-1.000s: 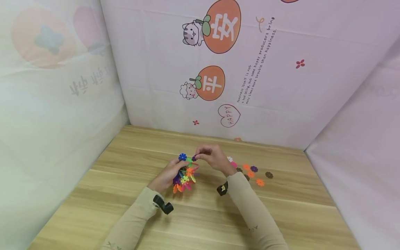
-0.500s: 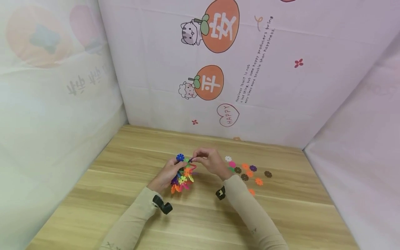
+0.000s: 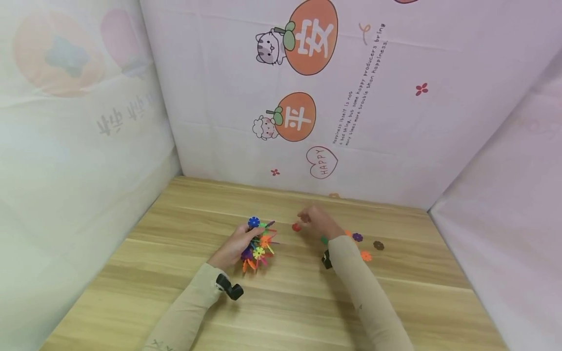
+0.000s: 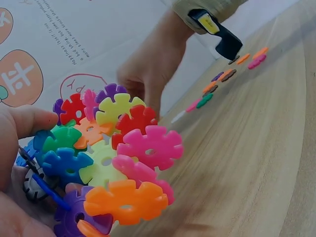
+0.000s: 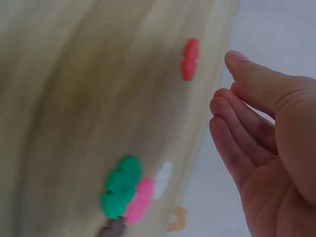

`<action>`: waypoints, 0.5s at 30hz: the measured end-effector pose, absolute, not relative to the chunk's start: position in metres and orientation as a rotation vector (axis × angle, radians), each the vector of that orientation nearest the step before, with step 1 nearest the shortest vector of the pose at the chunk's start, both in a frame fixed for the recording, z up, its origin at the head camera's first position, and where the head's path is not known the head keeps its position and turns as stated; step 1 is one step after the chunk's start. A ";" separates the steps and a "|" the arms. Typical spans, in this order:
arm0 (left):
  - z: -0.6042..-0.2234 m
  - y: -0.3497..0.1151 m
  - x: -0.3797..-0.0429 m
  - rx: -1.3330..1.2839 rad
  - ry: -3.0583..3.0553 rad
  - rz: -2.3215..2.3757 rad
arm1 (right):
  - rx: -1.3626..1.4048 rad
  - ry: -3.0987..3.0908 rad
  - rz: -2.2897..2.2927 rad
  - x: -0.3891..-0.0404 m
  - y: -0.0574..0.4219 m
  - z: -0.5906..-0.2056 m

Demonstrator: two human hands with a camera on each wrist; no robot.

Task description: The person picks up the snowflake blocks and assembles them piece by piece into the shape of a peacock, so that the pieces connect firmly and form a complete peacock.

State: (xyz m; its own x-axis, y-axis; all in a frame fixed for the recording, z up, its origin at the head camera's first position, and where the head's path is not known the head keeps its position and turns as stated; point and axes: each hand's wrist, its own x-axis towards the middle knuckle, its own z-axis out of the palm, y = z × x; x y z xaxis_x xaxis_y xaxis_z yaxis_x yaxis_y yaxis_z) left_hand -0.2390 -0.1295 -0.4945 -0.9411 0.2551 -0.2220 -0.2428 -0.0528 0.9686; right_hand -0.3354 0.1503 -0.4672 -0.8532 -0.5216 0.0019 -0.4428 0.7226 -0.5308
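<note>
My left hand (image 3: 236,244) grips a bunch of interlocked plastic snowflake discs (image 4: 106,165) in many colours, thumb and fingers around its left side. A purple disc (image 3: 270,224) sticks out at the top of the bunch, beside a blue disc (image 3: 253,222). To the right, my right hand (image 3: 319,220) hovers over the table with loosely bent fingers and nothing between them. A single red disc (image 5: 189,59) lies on the wood close to its fingertips. In the left wrist view the bunch partly covers the right hand's fingers.
Loose discs lie on the wooden table (image 3: 281,307), including a green (image 5: 121,187), a pink (image 5: 139,201), a white (image 5: 163,179) and a brown one (image 3: 378,245). Others are partly hidden under the right forearm. A printed cloth wall (image 3: 237,161) rises behind the table's back edge.
My right hand has let go of the purple disc, which stays on the bunch, and has moved right. The red disc on the table has come into view. My left hand keeps its grip.
</note>
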 end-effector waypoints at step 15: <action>-0.493 -0.133 -0.239 0.125 1.844 2.052 | -0.616 2.737 -0.966 -0.337 0.153 -0.497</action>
